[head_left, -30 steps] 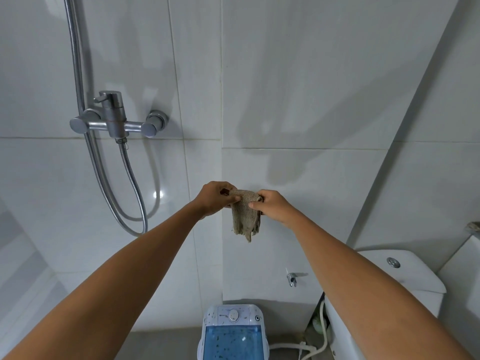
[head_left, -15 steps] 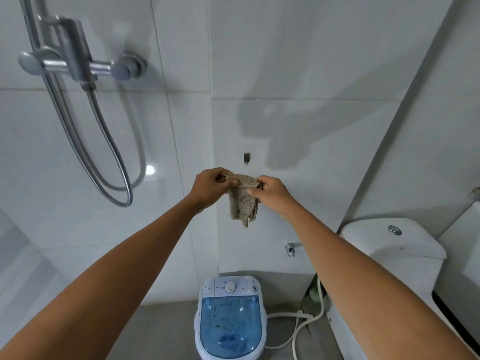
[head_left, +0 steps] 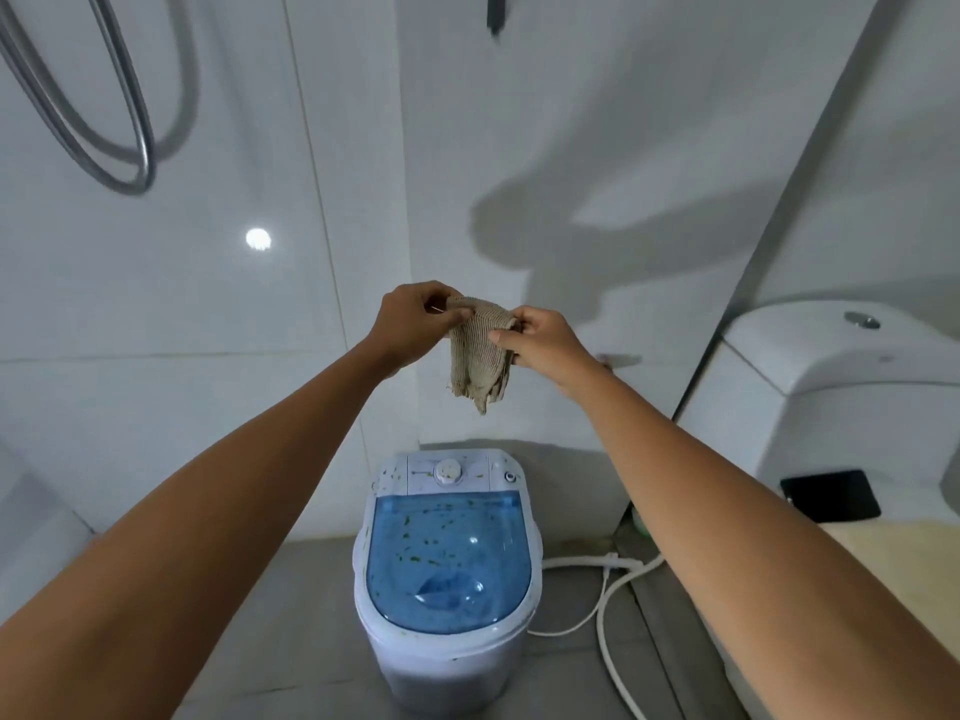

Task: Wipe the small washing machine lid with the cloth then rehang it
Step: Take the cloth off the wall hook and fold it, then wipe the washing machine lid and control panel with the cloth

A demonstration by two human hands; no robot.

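The left hand [head_left: 415, 324] and the right hand [head_left: 540, 340] both pinch the top edge of the cloth [head_left: 480, 356] in the air, above the washer [head_left: 447, 579]. The cloth is beige, ribbed and hangs crumpled. The blue lid [head_left: 447, 558] has small green specks.

White tiled walls [head_left: 571, 122], grey floor [head_left: 291, 641], toilet [head_left: 831, 387].
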